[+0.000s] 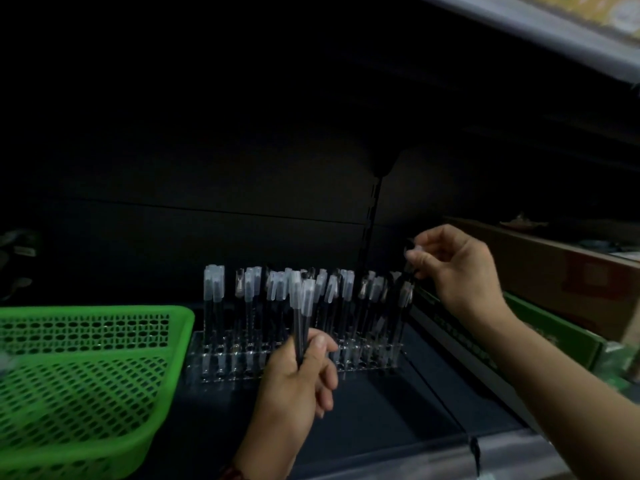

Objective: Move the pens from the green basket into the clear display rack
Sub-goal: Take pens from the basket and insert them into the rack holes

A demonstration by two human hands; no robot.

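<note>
A clear display rack [242,367] stands on a dark shelf, with several black pens with frosted caps [249,289] upright in it. My left hand [298,379] is in front of the rack and grips two such pens [300,317] upright. My right hand [457,268] is above the rack's right end and pinches the cap of one pen [410,268] that points down at the rack. The green basket [83,382] sits at the left; its visible inside shows no pens.
A cardboard box [554,268] and a green box [561,334] lie on the shelf at the right. A shelf edge [540,32] crosses the top right. The back of the shelf is dark. The front shelf rail [443,459] runs along the bottom.
</note>
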